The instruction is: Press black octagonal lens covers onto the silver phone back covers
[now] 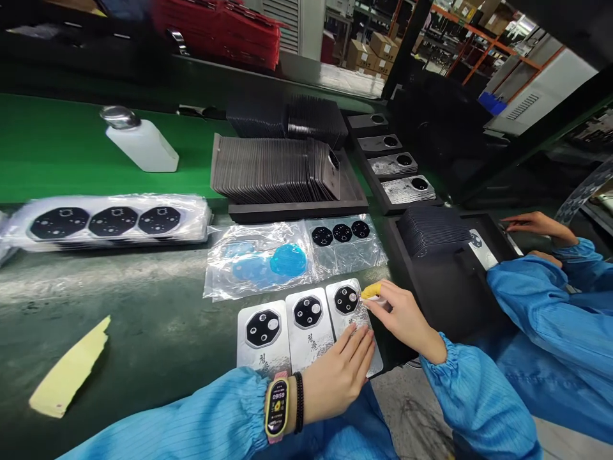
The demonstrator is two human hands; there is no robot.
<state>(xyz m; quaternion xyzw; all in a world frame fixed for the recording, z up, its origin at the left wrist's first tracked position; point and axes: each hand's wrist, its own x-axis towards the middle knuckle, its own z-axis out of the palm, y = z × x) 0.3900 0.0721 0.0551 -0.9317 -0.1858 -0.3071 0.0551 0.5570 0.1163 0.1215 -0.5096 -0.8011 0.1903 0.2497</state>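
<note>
Three silver phone back covers lie side by side along the bench's near edge, each with a black octagonal camera piece: a left cover point(249, 354), a middle cover point(299, 338) and a right cover point(341, 322). My left hand point(338, 377) rests flat on the right cover, fingers together and stretched out, hiding its lower part. Beside that cover's camera piece, my right hand point(397, 313) pinches with thumb and index finger; a yellow finger cot point(371, 291) covers the index fingertip. Something small and whitish shows at the pinch, too small to name.
Behind the covers lie plastic sheets with black camera pieces point(342, 233) and blue film point(287, 259). A black tray point(297, 209) holds stacked covers. A white bottle point(146, 145), bagged pieces point(112, 222) and yellow paper point(71, 370) are leftward. At right, a co-worker's hand point(541, 225) is beside another tray point(440, 287).
</note>
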